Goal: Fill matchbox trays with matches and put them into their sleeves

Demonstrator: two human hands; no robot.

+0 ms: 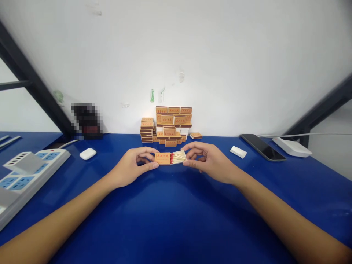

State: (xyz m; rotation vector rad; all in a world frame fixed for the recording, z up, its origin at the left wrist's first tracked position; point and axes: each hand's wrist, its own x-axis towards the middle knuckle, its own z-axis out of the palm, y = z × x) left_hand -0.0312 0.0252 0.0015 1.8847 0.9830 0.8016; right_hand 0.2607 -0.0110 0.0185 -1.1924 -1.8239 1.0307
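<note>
Between my two hands is a matchbox (pixel 162 158), its tray (pixel 179 157) slid out to the right. Red-tipped matches (pixel 176 157) lie in the exposed tray. My left hand (pixel 134 165) pinches the orange sleeve at its left end, thumb in front and fingers behind. The tray's right end is gripped by thumb and fingers of my right hand (pixel 208 161). Just behind stands a stepped stack of matchboxes (pixel 173 120) against the wall, with a column of matchboxes (pixel 146 131) on its left. A single matchbox (pixel 196 135) lies to the stack's right.
On the left are a power strip (pixel 51 167) with a plugged-in adapter and a white earbud case (pixel 88 154). A small white block (pixel 238 151), a phone (pixel 262 147) and a white device (pixel 292 147) with a cable lie right. Black frame bars (pixel 35 88) slant at both sides.
</note>
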